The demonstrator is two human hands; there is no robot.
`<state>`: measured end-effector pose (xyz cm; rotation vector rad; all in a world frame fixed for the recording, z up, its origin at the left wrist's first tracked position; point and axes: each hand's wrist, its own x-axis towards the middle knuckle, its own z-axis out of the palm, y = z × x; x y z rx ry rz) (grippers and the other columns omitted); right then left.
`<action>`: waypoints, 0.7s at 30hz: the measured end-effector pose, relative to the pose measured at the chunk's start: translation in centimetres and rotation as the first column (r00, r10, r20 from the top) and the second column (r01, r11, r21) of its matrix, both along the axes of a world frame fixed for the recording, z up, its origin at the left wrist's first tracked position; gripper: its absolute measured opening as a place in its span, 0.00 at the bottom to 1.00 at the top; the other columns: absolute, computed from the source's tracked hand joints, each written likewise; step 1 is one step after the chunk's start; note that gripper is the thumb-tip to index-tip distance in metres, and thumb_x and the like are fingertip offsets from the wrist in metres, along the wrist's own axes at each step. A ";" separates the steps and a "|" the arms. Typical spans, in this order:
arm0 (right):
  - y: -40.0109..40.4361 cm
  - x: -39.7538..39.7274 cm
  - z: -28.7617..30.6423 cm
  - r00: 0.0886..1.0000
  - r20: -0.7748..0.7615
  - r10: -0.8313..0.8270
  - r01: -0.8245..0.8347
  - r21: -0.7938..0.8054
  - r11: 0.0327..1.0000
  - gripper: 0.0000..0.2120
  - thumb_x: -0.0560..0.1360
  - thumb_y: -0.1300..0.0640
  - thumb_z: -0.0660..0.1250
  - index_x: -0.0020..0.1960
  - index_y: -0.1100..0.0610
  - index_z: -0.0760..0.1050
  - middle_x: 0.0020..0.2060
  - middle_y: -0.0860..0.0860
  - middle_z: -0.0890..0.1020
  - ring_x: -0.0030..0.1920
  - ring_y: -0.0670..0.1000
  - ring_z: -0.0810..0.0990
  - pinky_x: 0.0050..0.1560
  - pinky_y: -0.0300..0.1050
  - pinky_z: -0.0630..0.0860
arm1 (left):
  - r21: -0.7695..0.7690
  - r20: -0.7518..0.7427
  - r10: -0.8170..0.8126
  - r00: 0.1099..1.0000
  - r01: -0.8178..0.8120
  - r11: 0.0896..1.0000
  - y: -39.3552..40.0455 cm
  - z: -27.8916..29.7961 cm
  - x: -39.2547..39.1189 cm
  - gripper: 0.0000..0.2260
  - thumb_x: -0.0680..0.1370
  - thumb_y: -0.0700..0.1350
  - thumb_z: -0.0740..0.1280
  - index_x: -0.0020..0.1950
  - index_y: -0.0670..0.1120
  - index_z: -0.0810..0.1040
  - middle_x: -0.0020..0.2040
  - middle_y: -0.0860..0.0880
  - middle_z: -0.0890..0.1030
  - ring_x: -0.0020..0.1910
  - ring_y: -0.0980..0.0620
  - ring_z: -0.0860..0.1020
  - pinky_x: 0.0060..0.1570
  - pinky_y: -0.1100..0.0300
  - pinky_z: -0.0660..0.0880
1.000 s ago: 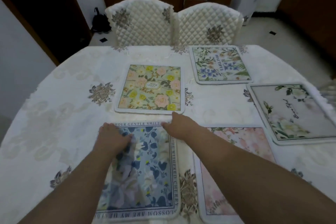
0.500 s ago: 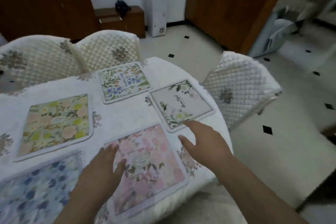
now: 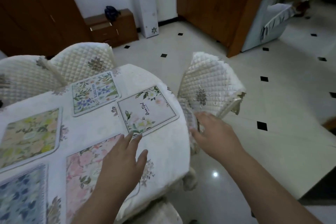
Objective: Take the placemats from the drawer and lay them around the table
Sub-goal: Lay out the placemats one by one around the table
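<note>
Several floral placemats lie flat on the round table [image 3: 163,151] with its white cloth: a blue one [image 3: 21,196] at the near left, a pink one [image 3: 85,167] beside it, a yellow one [image 3: 31,134], a green-leaf one [image 3: 94,93] and a white one [image 3: 147,111] lettered "Beautiful" by the right edge. My left hand [image 3: 121,162] rests open, fingers spread, on the pink mat's right part, fingertips near the white mat's corner. My right hand [image 3: 214,134] hovers open past the table's right edge, next to a quilted chair, holding nothing.
A quilted cream chair [image 3: 209,82] stands at the table's right, two more [image 3: 54,71] at the far side. Tiled floor [image 3: 272,114] stretches to the right. A brown cabinet [image 3: 112,27], a white column [image 3: 145,5] and a wooden door frame [image 3: 240,13] line the far wall.
The view has swung right from the blue mat. Both hands left the blue mat; my left now lies on the pink one, my right has gone beyond the table's edge toward the chair.
</note>
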<state>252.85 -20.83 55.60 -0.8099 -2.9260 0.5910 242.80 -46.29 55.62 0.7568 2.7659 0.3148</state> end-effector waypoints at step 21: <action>27.6 1.8 0.7 0.999 -0.037 -0.039 0.039 0.000 0.999 0.34 0.79 0.35 0.59 0.80 0.47 0.57 0.78 0.47 0.63 0.76 0.50 0.63 0.73 0.54 0.66 | 0.041 -0.111 -0.064 0.992 0.069 0.997 30.1 1.3 -0.1 0.26 0.82 0.61 0.54 0.80 0.55 0.61 0.82 0.54 0.58 0.81 0.52 0.53 0.75 0.47 0.60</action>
